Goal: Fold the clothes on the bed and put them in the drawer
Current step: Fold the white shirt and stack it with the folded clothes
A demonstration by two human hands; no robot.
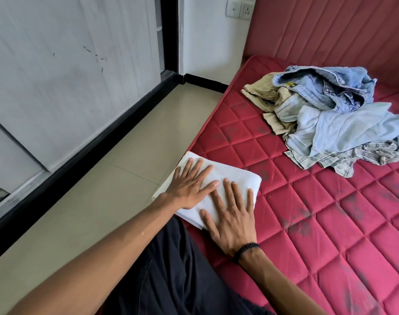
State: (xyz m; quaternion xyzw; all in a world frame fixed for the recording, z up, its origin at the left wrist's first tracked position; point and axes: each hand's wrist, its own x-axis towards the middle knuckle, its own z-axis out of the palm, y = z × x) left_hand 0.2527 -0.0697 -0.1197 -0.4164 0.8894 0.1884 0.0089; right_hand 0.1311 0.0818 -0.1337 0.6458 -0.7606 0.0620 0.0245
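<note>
Fingers spread flat on both sides: left hand and right hand press the folded white cloth rectangle at the left edge of the quilted red mattress. One piece looks folded; the rumpled denim, khaki and checked clothes heap waits near the headboard, drawer unseen.

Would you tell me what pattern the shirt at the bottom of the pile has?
A grey-and-white plaid check, on the checked shirt in the head view.
</note>
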